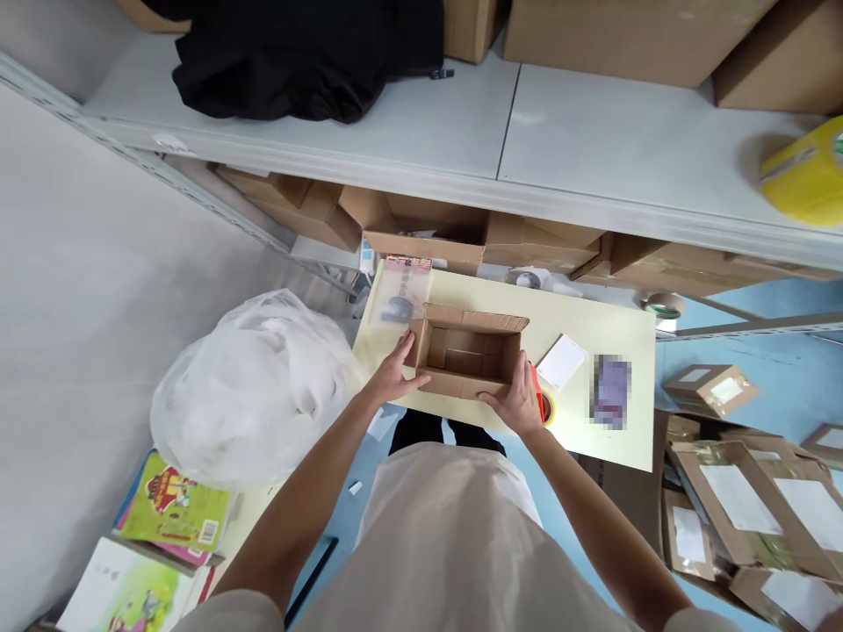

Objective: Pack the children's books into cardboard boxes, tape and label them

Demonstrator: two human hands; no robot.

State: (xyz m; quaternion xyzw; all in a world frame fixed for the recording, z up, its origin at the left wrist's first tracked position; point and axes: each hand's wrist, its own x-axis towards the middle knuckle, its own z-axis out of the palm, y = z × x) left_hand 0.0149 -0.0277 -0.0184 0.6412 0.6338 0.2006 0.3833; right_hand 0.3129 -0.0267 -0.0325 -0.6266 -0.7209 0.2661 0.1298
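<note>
An open cardboard box (459, 387) with raised flaps stands on the pale yellow table (461, 290), and its inside looks bare. My left hand (393, 376) grips the box at its left end, thumb along the near side. At the right end my right hand (517, 399) holds it the same way. Just beside my right hand lies a red tape dispenser with a yellow roll (548, 408), partly hidden by that hand. A white stack of labels (561, 361) is to the right of it. Behind my left hand rests a clear plastic-wrapped packet (399, 294).
A grey shelf (395, 145) crosses above the table, bearing a black cloth item (303, 61), cartons and yellow tape (807, 171). A large white plastic bag (254, 391) bulges at left above books (175, 500). Labelled parcels (744, 487) pile up at right. A blurred purple object (611, 391) lies on the table.
</note>
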